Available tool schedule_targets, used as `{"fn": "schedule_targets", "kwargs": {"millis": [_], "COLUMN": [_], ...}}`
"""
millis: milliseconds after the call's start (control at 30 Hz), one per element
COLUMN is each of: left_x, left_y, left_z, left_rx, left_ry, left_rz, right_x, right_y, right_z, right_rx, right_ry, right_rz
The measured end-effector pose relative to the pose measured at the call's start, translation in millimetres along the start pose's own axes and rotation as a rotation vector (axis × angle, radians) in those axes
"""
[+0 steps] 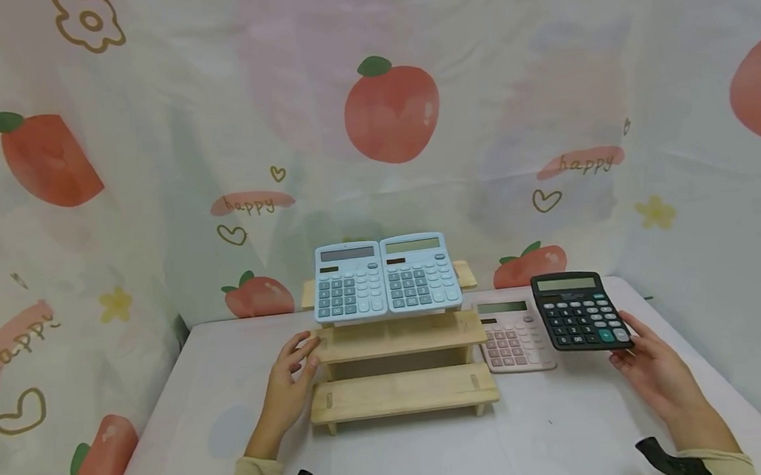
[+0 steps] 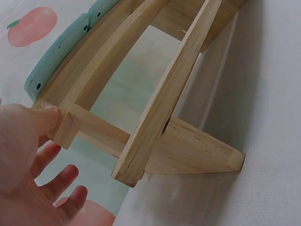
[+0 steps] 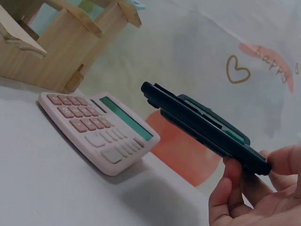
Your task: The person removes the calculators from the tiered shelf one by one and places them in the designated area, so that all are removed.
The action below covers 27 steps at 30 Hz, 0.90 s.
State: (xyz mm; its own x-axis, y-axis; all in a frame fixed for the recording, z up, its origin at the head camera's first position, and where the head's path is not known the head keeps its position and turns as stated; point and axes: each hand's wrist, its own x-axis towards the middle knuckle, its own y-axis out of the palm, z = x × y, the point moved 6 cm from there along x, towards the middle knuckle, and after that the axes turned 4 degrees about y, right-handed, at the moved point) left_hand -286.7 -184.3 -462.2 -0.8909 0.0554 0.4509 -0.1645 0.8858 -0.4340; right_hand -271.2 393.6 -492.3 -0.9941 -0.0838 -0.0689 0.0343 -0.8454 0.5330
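The black calculator point(image 1: 577, 311) is gripped at its near right corner by the right hand point(image 1: 663, 383), with thumb and fingers closed on it. It is held up off the table at the right of the scene, tilted, with its keys and screen turned toward the near side. By the left hand point(image 1: 286, 398), the left end of the middle board of a wooden rack point(image 1: 403, 396) is held between thumb and forefinger, the other fingers being loosely spread.

Three stepped boards are carried by the rack, the lowest at the near side. On the top board at the far side, a left blue calculator point(image 1: 352, 308) and a right blue calculator point(image 1: 424, 301) are propped edge to edge, leaned back with their screens uppermost. Just right of the rack, a pink calculator point(image 1: 511, 345) is laid on the white table point(image 1: 563, 432), its far right part overlapped in the head view by the black one.

Beyond the table, a pale cloth point(image 1: 310, 27) is hung, printed with red fruit, hearts and the word "happy".
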Motion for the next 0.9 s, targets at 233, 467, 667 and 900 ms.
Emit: {"fn": "schedule_targets", "kwargs": {"millis": [233, 467, 667, 900], "left_x": [-0.3, -0.9, 0.0, 1.0], "left_y": [-0.1, -0.3, 0.1, 0.5], "left_z": [0.2, 0.8, 1.7, 1.5], "left_rx": [0.010, 0.008, 0.010, 0.008], "left_ry": [0.004, -0.002, -0.011, -0.009], "left_rz": [-0.005, -0.003, -0.002, 0.002], "right_x": [0.9, 1.9, 3.6, 5.6], "right_y": [-13, -25, -35, -41], "right_z": [-2, -8, -14, -20], "right_rx": [0.005, 0.043, -0.050, -0.124], "right_ry": [0.018, 0.065, 0.102, 0.127], "right_rz": [-0.032, -0.072, -0.141, -0.160]}}
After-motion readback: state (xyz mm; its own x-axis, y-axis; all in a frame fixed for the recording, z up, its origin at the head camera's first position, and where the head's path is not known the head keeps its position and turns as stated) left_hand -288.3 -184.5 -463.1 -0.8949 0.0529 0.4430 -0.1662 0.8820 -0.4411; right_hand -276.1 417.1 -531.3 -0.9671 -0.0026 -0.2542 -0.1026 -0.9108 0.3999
